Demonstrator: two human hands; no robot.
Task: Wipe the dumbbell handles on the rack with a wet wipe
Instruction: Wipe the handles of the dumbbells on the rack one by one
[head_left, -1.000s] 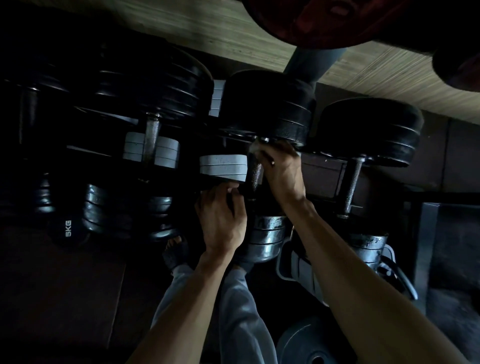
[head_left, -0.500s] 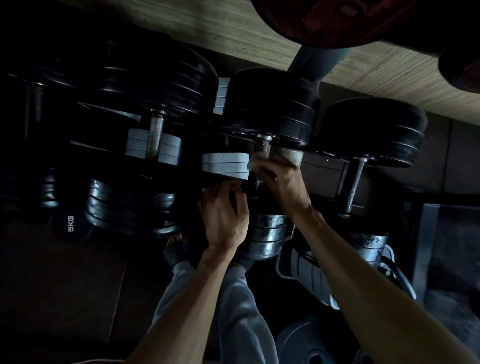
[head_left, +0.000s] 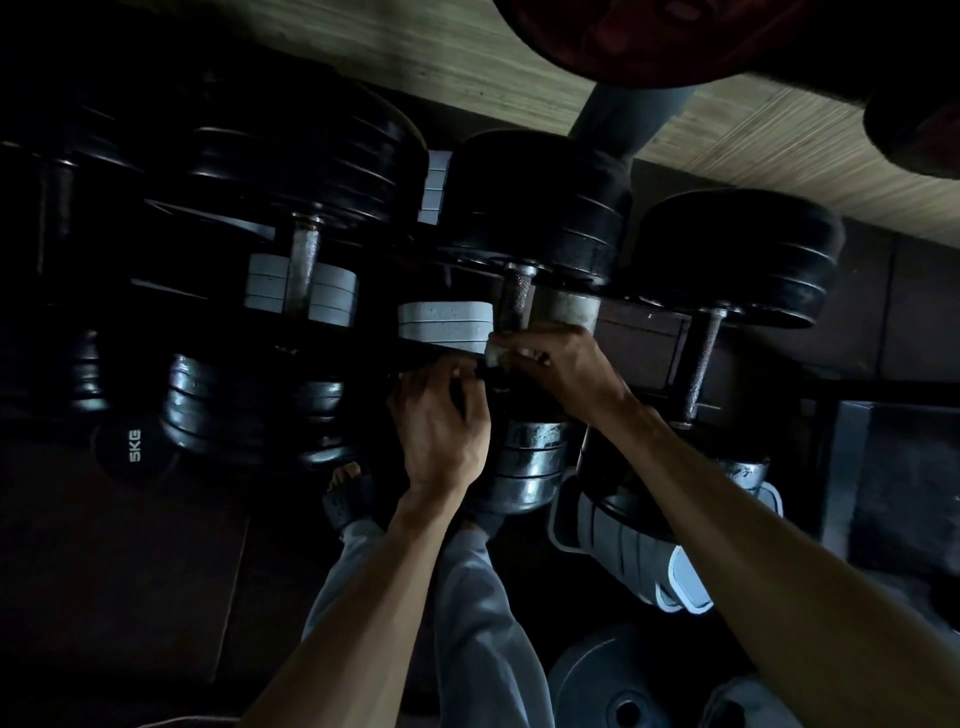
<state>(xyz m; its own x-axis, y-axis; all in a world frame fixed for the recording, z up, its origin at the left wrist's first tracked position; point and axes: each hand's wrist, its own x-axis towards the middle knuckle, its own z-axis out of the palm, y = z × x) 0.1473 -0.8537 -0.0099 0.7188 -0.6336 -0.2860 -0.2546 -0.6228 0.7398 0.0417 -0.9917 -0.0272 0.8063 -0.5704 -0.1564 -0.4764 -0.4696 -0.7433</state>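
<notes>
Gripping the knurled dumbbell handle (head_left: 515, 301) through a wet wipe (head_left: 493, 356), the right hand (head_left: 558, 371) is curling tight; the left hand (head_left: 441, 426) is clutching the rack's front edge (head_left: 431, 361).

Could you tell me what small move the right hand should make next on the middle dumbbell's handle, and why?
Probably slide back up toward the far plates. The right hand pinches the wet wipe round the near end of the handle, whose upper stretch shows bare; the left hand rests beside it.

Bare upper handle (head_left: 517, 299) stands reachable between black plates (head_left: 540, 208) above and right hand (head_left: 558, 371); grey plates (head_left: 445, 326) crowd its left.
</notes>
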